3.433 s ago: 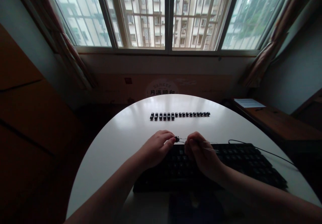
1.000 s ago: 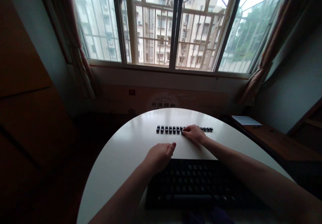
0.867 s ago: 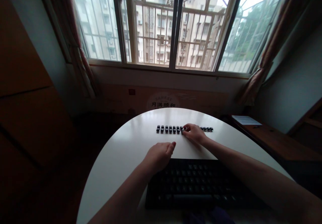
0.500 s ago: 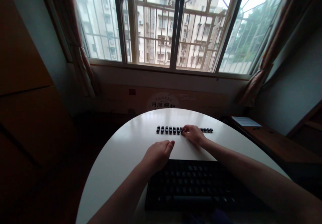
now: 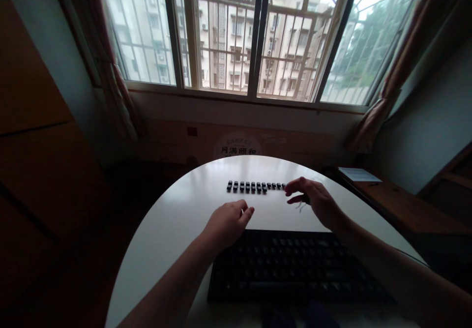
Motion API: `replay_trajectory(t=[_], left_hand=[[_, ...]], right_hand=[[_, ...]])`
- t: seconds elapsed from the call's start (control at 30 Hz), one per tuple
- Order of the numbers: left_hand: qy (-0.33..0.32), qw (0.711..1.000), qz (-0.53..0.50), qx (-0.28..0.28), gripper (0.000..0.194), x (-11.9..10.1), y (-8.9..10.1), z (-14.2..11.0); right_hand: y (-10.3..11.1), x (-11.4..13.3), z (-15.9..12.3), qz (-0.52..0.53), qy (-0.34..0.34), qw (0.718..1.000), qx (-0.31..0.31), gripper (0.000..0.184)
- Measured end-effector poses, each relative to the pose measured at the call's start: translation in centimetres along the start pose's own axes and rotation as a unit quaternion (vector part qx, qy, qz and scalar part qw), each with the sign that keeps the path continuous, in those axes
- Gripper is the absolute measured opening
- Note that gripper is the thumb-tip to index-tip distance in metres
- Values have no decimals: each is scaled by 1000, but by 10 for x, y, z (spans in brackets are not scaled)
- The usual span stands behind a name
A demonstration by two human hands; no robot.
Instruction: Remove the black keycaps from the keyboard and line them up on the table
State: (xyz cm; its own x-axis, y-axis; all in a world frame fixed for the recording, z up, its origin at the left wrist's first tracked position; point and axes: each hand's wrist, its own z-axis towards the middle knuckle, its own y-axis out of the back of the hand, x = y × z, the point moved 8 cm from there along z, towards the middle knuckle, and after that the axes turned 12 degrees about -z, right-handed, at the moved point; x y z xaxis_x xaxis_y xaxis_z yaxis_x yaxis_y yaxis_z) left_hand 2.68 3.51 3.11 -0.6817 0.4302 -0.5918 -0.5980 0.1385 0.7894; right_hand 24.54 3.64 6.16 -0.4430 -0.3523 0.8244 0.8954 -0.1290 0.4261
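A row of small black keycaps lies across the far part of the white round table. My right hand hovers over the right end of that row and hides it. Its index finger and thumb point left, and a thin wire keycap puller hangs under the curled fingers. My left hand rests loosely curled on the table by the far left corner of the black keyboard. I see nothing in it.
A printed cardboard box stands behind the table under the barred window. At the right is a low wooden desk with a sheet of paper. Wooden cabinet fronts fill the left side.
My right hand has left the middle of the keycap row, moving right and lifting with fingers spread; more keycaps show on the left. My left hand has barely moved.
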Motion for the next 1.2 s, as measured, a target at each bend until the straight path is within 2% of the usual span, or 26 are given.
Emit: replay_trajectory(t=[0.07, 0.17, 0.23, 0.33, 0.4, 0.5, 0.67, 0.8, 0.93, 1.2], left_hand=[[-11, 1000, 4, 4, 32, -5, -2, -2], [-33, 999, 9, 11, 26, -14, -6, -5], [-51, 998, 9, 23, 23, -20, -11, -8], [-79, 996, -5, 51, 19, -28, -20, -11], [-85, 994, -17, 67, 18, -29, -24, -12], [-82, 993, -25, 80, 18, -29, -27, -12], [-85, 991, -43, 99, 22, -32, -33, -11], [-83, 988, -77, 108, 30, -31, -42, -12], [-88, 986, -72, 121, 32, -30, -50, -11], [-94, 987, -58, 118, 31, -29, -50, -9]], right_hand=[[4, 1, -27, 69, -44, 997, 13, 65], [-11, -6, -59, 88, -109, 986, 94, 72], [-24, -11, -71, 107, -132, 974, 149, 65], [-36, -13, -75, 142, -126, 962, 199, 44], [-40, -14, -74, 153, -118, 956, 222, 44], [-42, -17, -74, 156, -120, 956, 217, 45], [-46, -26, -71, 143, -120, 971, 147, 38], [-57, -27, -68, 107, -90, 978, 158, 36], [-58, -27, -65, 63, -65, 983, 157, 38], [-60, -23, -67, 12, -49, 981, 185, 39]])
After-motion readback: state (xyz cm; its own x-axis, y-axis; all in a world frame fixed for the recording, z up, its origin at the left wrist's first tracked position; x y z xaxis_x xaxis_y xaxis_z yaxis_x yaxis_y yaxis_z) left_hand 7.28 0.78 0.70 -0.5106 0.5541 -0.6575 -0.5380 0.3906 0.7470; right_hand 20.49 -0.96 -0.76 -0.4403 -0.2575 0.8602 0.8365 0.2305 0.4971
